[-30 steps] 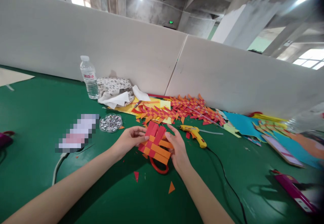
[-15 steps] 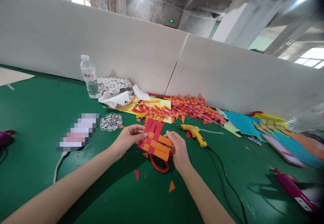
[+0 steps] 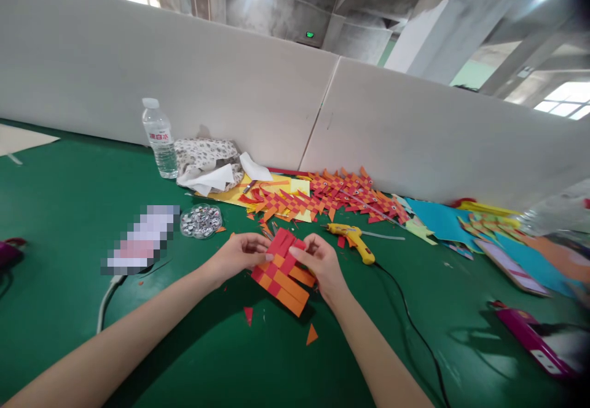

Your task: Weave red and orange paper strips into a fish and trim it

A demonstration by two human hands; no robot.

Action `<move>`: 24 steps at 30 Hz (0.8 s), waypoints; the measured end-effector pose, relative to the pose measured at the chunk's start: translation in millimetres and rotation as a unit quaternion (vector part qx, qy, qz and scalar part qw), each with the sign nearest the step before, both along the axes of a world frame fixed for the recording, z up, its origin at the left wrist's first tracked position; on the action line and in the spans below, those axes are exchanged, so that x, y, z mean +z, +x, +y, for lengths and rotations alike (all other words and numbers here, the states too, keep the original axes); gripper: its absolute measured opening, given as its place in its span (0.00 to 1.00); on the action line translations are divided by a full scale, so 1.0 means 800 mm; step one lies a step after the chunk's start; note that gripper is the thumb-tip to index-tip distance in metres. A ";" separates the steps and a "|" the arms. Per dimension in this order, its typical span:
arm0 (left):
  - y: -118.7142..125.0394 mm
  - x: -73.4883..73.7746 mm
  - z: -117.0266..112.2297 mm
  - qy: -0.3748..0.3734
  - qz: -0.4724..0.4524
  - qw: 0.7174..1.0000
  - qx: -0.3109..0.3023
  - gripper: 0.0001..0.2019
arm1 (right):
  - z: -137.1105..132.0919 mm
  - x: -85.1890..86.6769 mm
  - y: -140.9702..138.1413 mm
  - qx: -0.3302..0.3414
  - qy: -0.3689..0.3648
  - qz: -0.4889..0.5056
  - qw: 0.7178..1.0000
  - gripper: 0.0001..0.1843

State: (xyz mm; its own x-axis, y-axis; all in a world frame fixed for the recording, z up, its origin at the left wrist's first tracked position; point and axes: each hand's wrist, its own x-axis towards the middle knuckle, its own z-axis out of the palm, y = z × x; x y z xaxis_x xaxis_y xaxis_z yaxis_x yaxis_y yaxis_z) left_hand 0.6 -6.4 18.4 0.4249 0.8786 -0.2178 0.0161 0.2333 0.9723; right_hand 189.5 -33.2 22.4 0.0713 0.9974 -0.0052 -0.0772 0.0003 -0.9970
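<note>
A woven piece of red and orange paper strips [image 3: 282,277] is held above the table between both hands. My left hand [image 3: 242,254] pinches its left edge, thumb on top. On the other side my right hand [image 3: 320,266] grips it, with the thumb on the red strips at the upper right. Loose orange strip ends point to the lower right. Behind the paper, scissors [image 3: 271,230] lie mostly hidden, only their metal tips showing. Small red [image 3: 248,316] and orange paper scraps [image 3: 312,335] lie on the table nearer to me.
A yellow glue gun [image 3: 353,240] with a black cord lies to the right. Woven paper fish [image 3: 341,193] are heaped by the partition. A dish of googly eyes [image 3: 201,221], a water bottle [image 3: 160,141] and a pixelated phone-like object [image 3: 142,242] are left; a purple power strip [image 3: 530,340] is right.
The woven paper has turned clockwise and tilted, its lower end now covering the red scissor handle. My right thumb has moved up and left onto the red strips.
</note>
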 end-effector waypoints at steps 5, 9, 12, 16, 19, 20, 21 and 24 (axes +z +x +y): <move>0.002 -0.002 0.000 0.008 0.015 1.000 -0.019 0.12 | 0.001 -0.005 -0.002 0.003 0.012 -0.026 1.000 0.25; 0.003 -0.005 -0.001 0.027 0.025 0.999 -0.034 0.13 | -0.001 -0.010 -0.004 0.031 0.002 -0.028 0.999 0.25; 0.003 -0.010 -0.001 0.053 0.044 0.997 -0.037 0.14 | -0.003 -0.011 -0.006 0.042 0.001 -0.029 0.999 0.25; 0.004 -0.016 0.000 0.082 0.057 0.994 -0.053 0.14 | -0.006 -0.011 -0.009 0.037 0.012 -0.059 0.997 0.23; 0.005 -0.017 0.000 0.089 0.066 0.992 -0.062 0.13 | -0.007 -0.013 -0.010 0.020 0.037 -0.107 0.993 0.22; 0.005 -0.017 0.000 0.088 0.067 0.992 -0.062 0.13 | -0.008 -0.013 -0.010 0.012 0.045 -0.122 0.991 0.22; 0.005 -0.016 -0.001 0.085 0.066 0.992 -0.062 0.13 | -0.008 -0.014 -0.010 0.003 0.052 -0.135 0.989 0.21; 0.004 -0.014 -0.002 0.072 0.056 0.994 -0.067 0.13 | -0.009 -0.014 -0.009 -0.010 0.067 -0.161 0.985 0.20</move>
State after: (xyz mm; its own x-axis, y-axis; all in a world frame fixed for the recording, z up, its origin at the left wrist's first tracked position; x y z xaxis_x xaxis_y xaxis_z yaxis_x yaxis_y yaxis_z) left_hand 3.7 -7.8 7.0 0.5199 0.8416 -0.1465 0.1474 0.0805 0.9858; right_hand 181.9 -40.6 10.8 0.0670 0.9861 0.1519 0.2434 0.1315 -0.9610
